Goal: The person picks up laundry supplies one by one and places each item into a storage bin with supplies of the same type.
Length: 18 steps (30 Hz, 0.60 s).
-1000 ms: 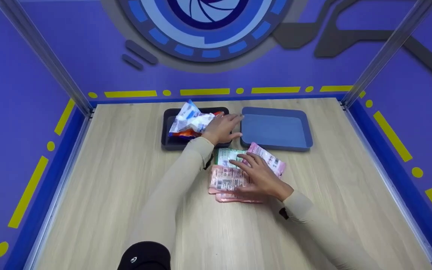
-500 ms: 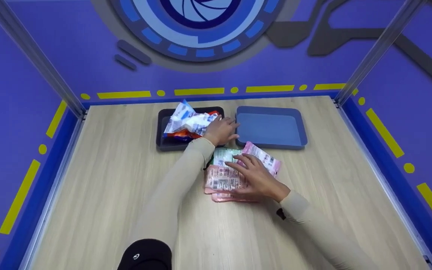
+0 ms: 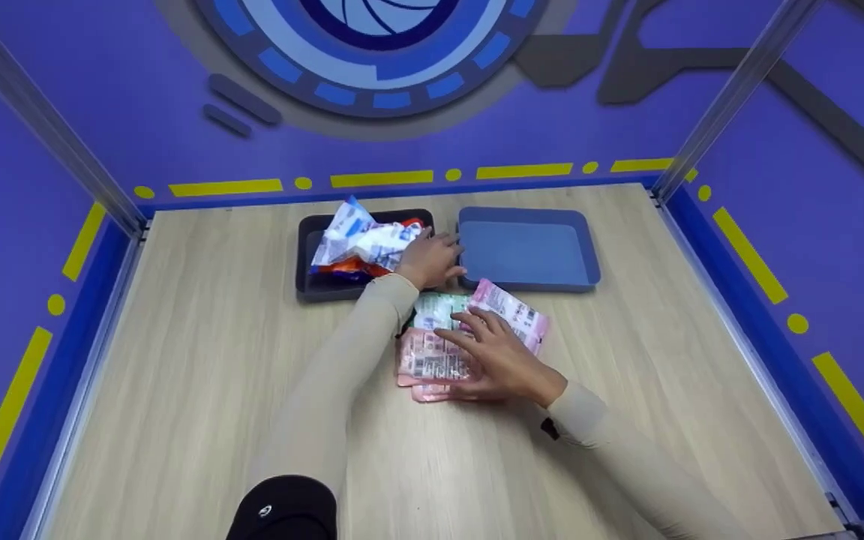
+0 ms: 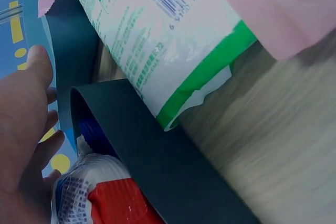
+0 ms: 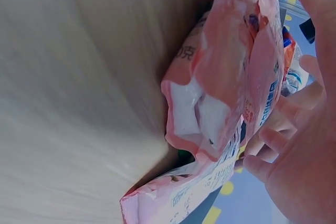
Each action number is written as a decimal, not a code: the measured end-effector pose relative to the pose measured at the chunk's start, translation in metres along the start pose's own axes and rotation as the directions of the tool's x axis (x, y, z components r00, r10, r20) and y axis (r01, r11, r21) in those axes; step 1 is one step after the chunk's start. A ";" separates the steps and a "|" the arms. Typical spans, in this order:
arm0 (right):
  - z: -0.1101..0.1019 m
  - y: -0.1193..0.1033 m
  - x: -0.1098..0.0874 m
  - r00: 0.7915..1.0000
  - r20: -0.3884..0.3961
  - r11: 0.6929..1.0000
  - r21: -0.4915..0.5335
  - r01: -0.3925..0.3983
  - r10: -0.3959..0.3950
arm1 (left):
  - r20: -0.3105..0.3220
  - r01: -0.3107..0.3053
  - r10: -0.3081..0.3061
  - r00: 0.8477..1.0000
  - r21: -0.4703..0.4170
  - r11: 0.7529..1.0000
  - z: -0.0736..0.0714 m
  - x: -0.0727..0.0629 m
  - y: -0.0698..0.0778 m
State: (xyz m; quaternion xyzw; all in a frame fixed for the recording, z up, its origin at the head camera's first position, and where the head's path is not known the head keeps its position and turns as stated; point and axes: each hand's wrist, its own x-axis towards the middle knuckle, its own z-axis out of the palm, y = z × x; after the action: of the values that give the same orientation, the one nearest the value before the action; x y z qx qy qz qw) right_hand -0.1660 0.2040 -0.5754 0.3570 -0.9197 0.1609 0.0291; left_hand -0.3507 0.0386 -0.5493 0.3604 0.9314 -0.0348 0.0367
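Left hand (image 3: pixel 430 259): hovers above the right end of the dark tray (image 3: pixel 306 251), fingers relaxed and stretching right across the gap between the trays, gripping nothing visible. Contact with things below: hard to tell. Same place over the tray as a second ago.

From the left: dark tray at the far side of the pale table (image 3: pixel 199 360), holding a white-and-blue packet (image 3: pixel 379 241), crumpled, on top of an orange packet (image 3: pixel 346 265). At the near side, a black rounded thing (image 3: pixel 282 502) with a small white mark, overlapping the beige left sleeve (image 3: pixel 308 420).

Next, nearer than the gap between the trays: green-and-white packet (image 3: pixel 432 313), covered along its near edge by a salmon packet (image 3: pixel 428 356). Poking out beneath that, a lower salmon packet (image 3: pixel 432 392).

Right hand (image 3: pixel 499 356): hangs over the right part of this pile, fingers spread and slightly bent, clasping nothing visible; contact hard to tell. Fingertips slightly nearer over the salmon packet than half a second ago.

At the pile's far right, a slanted pink packet (image 3: pixel 511 311), partly behind the right hand. Beyond, blue-grey tray (image 3: pixel 529 251), flat, right of the dark tray.

Whole scene farther left in the head view than a second ago; trays and packets in unchanged arrangement.
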 end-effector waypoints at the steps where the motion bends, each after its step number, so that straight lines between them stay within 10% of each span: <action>1: 0.000 -0.001 0.000 1.000 -0.004 1.000 -0.010 0.010 -0.010 | -0.002 0.001 -0.001 1.000 -0.008 1.000 0.000 0.000 -0.001; 18: 0.008 -0.006 -0.005 0.999 0.045 0.998 -0.062 -0.003 0.006 | 0.013 0.025 -0.025 1.000 -0.029 0.999 0.005 0.002 0.000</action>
State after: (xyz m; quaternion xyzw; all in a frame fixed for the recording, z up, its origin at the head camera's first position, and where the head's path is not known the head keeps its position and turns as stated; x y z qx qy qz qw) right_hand -0.1576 0.2005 -0.5822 0.3575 -0.9254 0.1242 0.0191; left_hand -0.3521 0.0402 -0.5542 0.3480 0.9360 -0.0237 0.0474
